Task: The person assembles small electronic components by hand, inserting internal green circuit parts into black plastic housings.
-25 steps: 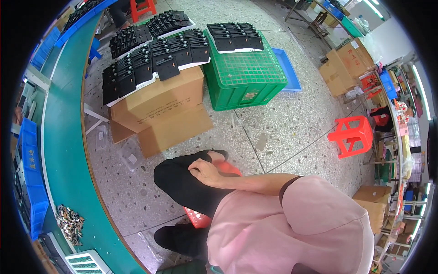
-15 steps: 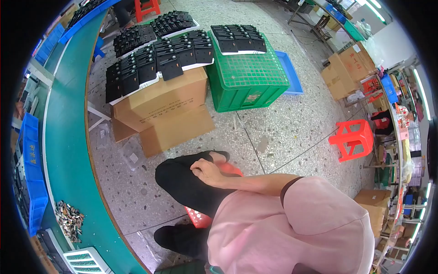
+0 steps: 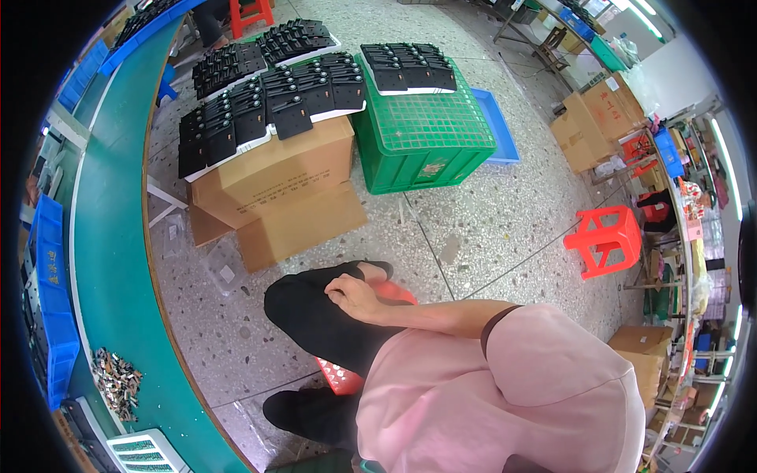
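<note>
My right hand (image 3: 354, 299) rests on my right thigh, on the black trousers (image 3: 303, 311), close to the knee. Its fingers are loosely curled in, and no object shows in them. My left hand is out of view. I sit on a red stool (image 3: 337, 377), partly hidden under my legs, facing the green-topped workbench (image 3: 118, 260). On that bench lies a pile of small metal and dark parts (image 3: 118, 384), with a white slotted tray (image 3: 147, 452) nearer to me.
Black flat parts (image 3: 292, 118) fill white trays on a cardboard box (image 3: 276, 169). Beside it, a green crate (image 3: 426, 158) carries another loaded tray (image 3: 408, 67). A blue tray (image 3: 497, 126) lies behind the crate. To the right stand a red stool (image 3: 603, 240) and cluttered shelves (image 3: 678, 276).
The whole view has shifted slightly to the left. My right hand stays on my thigh, its fingers still curled.
</note>
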The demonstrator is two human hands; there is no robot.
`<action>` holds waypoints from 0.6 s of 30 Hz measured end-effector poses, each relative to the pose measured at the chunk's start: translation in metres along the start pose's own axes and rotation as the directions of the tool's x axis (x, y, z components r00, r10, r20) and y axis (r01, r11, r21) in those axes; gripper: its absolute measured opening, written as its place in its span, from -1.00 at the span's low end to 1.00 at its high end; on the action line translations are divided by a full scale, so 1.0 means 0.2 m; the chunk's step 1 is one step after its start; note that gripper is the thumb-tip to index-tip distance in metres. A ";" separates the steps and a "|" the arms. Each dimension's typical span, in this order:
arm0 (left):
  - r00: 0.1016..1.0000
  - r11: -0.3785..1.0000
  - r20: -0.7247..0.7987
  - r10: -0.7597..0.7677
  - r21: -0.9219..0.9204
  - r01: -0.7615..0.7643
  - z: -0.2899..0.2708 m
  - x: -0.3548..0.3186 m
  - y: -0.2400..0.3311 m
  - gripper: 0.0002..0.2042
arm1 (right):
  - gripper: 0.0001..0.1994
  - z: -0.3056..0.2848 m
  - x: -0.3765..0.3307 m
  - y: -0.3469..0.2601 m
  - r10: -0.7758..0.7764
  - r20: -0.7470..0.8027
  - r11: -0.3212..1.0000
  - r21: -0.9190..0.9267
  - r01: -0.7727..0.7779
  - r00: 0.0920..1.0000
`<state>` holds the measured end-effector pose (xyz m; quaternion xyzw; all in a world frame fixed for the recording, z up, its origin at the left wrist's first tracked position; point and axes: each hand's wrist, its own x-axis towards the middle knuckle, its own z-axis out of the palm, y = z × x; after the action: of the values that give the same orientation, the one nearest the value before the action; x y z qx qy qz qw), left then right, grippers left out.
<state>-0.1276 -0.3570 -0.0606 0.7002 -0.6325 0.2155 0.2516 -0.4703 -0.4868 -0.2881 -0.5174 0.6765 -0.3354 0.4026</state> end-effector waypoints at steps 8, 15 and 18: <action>0.985 0.987 -0.050 0.162 -0.004 -0.163 0.09 -0.12 -0.36 -0.76 | -0.78 0.00 0.03 0.03 0.110 0.010 0.988 0.104 -0.110 0.994; 0.971 0.972 0.102 -0.216 -0.074 0.224 -0.04 -0.05 0.06 -0.80 | -0.80 -0.37 0.13 0.10 -0.223 -0.133 0.954 0.172 0.244 0.966; 0.956 0.954 0.136 -0.262 -0.115 0.278 -0.04 -0.02 0.17 -0.79 | -0.75 -0.66 0.25 -0.46 0.130 -0.084 0.851 0.520 -0.068 0.988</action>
<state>-0.1609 -0.3511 -0.0550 0.7733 -0.5576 0.0944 0.2868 -0.5561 -0.5520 -0.1586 -0.3350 0.6098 -0.5126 0.5032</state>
